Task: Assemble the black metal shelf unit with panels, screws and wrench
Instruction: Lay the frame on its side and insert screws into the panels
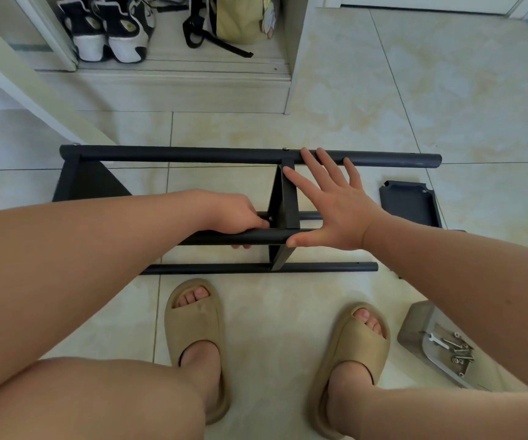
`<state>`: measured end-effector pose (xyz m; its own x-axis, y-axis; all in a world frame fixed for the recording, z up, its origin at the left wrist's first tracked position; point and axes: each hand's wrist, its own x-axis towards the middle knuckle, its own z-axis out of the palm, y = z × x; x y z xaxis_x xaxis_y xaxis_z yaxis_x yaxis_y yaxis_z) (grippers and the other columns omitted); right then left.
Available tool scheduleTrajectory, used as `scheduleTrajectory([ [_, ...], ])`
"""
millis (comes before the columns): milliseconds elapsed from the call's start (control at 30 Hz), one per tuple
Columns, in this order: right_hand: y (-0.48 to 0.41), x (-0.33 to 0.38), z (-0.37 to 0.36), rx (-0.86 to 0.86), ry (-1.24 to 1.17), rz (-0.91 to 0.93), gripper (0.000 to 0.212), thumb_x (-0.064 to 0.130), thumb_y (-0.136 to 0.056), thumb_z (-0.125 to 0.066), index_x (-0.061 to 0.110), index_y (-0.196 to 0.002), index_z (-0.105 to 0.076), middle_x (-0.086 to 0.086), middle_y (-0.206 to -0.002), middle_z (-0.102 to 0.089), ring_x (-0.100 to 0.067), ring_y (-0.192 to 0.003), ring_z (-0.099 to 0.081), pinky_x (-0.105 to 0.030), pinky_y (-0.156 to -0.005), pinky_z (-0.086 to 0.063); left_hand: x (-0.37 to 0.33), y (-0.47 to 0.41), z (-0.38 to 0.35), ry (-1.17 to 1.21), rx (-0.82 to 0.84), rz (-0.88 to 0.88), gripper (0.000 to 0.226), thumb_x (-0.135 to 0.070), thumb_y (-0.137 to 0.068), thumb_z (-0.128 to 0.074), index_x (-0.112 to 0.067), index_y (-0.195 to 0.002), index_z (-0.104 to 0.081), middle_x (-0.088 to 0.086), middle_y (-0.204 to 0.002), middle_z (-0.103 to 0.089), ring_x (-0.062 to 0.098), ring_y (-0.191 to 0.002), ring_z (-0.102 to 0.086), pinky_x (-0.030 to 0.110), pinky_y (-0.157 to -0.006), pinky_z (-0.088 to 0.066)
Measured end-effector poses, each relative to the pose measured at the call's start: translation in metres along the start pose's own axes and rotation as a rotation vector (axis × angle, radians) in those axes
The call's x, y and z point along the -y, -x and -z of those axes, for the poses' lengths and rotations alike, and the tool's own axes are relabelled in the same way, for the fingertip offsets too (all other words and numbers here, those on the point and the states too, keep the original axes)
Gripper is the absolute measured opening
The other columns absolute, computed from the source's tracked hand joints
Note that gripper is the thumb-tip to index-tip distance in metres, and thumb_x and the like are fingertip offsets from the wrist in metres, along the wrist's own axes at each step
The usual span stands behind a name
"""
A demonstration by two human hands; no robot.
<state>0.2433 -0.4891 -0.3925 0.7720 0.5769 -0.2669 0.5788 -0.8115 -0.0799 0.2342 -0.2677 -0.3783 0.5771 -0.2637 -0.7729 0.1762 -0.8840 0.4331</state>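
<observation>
The black metal shelf frame (193, 153) lies on its side on the tiled floor, its round tubes running left to right. A black middle panel (283, 198) stands across them and another black panel (88, 181) closes the left end. My left hand (234, 214) grips the near upper tube (256, 238) beside the middle panel, its fingers curled round it by a small screw. My right hand (329, 201) is spread flat with straight fingers against the middle panel, fingertips reaching the far tube. A loose black panel (410, 203) lies on the floor to the right.
A grey tray (418, 325) at the lower right holds a small wrench (435, 339) and several screws (459, 354). My feet in tan slippers (197, 338) stand just before the frame. An open cabinet with sneakers (107, 27) and a bag (240, 17) is behind it.
</observation>
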Motion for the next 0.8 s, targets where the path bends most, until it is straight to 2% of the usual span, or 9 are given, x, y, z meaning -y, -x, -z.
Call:
scheduleTrajectory([
  [67,0.004,0.004,0.003,0.019,0.004,-0.010,0.124,0.107,-0.055,-0.007,0.041,-0.157,0.016,0.000,-0.165,0.028,-0.024,-0.151,0.029,-0.060,-0.122,0.009,0.002,0.017,0.001,-0.100,-0.019,0.065,0.058,-0.056,-0.102,-0.037,-0.012,-0.091,-0.073,0.004,-0.086,-0.075,0.020,-0.085,-0.068,0.038,-0.094,-0.048],
  [133,0.008,0.009,0.010,0.061,-0.006,-0.040,0.125,0.107,-0.052,-0.008,0.043,-0.156,0.017,0.002,-0.165,0.029,-0.023,-0.152,0.028,-0.059,-0.122,0.009,0.002,0.034,0.007,-0.121,0.030,0.136,0.063,-0.064,-0.099,-0.035,-0.012,-0.092,-0.071,0.003,-0.088,-0.074,0.019,-0.084,-0.070,0.039,-0.094,-0.051],
  [200,0.012,0.017,0.021,0.127,-0.028,-0.102,0.119,0.103,-0.060,-0.024,0.044,-0.157,0.012,0.003,-0.167,0.023,-0.022,-0.154,0.022,-0.059,-0.122,0.009,-0.002,0.047,0.012,-0.161,0.082,0.170,0.057,-0.067,-0.094,-0.045,-0.014,-0.095,-0.067,0.000,-0.093,-0.071,0.017,-0.085,-0.069,0.037,-0.091,-0.052],
  [267,0.017,0.027,0.032,0.193,-0.067,-0.198,0.106,0.091,-0.075,-0.040,0.045,-0.158,0.006,0.003,-0.170,0.011,-0.022,-0.156,0.012,-0.060,-0.122,0.007,-0.005,0.054,0.011,-0.280,0.058,0.141,0.047,-0.057,-0.091,-0.061,-0.012,-0.105,-0.066,0.001,-0.098,-0.069,0.018,-0.088,-0.066,0.035,-0.087,-0.050],
  [367,0.025,0.041,0.041,0.192,-0.128,-0.339,0.086,0.073,-0.092,-0.045,0.044,-0.159,0.001,0.001,-0.170,0.002,-0.026,-0.156,0.007,-0.063,-0.121,0.001,-0.008,0.054,0.006,-0.378,-0.169,0.112,0.038,-0.037,-0.090,-0.070,-0.009,-0.114,-0.062,0.006,-0.101,-0.065,0.024,-0.089,-0.061,0.032,-0.074,-0.047],
  [433,0.033,0.046,0.042,0.183,-0.111,-0.351,0.084,0.066,-0.096,-0.046,0.042,-0.159,0.003,0.000,-0.170,0.003,-0.028,-0.156,0.007,-0.064,-0.121,-0.001,-0.009,0.051,0.005,-0.332,-0.331,0.101,0.030,-0.031,-0.092,-0.065,-0.011,-0.114,-0.061,0.005,-0.100,-0.062,0.026,-0.092,-0.060,0.034,-0.075,-0.046],
  [567,0.041,0.041,0.042,0.102,-0.099,-0.345,0.087,0.058,-0.097,-0.051,0.041,-0.159,0.008,-0.001,-0.170,0.009,-0.029,-0.156,0.010,-0.064,-0.121,-0.002,-0.009,0.045,0.006,-0.305,-0.563,0.096,0.016,-0.026,-0.094,-0.055,-0.019,-0.109,-0.059,0.001,-0.105,-0.058,0.026,-0.100,-0.052,0.044,-0.093,-0.041],
  [733,0.032,0.023,0.039,0.009,-0.106,-0.330,0.086,0.050,-0.099,-0.051,0.040,-0.159,0.009,0.001,-0.169,0.013,-0.026,-0.155,0.014,-0.060,-0.122,0.001,-0.003,0.036,0.009,-0.330,-0.747,0.043,0.020,-0.017,-0.096,-0.053,-0.022,-0.115,-0.052,0.004,-0.120,-0.046,0.029,-0.110,-0.042,0.050,-0.097,-0.035],
  [800,0.020,0.015,0.033,-0.030,-0.070,-0.305,0.087,0.051,-0.099,-0.050,0.039,-0.158,0.012,0.000,-0.169,0.015,-0.026,-0.155,0.016,-0.058,-0.123,0.003,0.005,0.027,0.013,-0.293,-0.808,0.017,0.023,-0.013,-0.097,-0.052,-0.024,-0.117,-0.048,0.004,-0.123,-0.046,0.030,-0.113,-0.041,0.055,-0.106,-0.029],
])
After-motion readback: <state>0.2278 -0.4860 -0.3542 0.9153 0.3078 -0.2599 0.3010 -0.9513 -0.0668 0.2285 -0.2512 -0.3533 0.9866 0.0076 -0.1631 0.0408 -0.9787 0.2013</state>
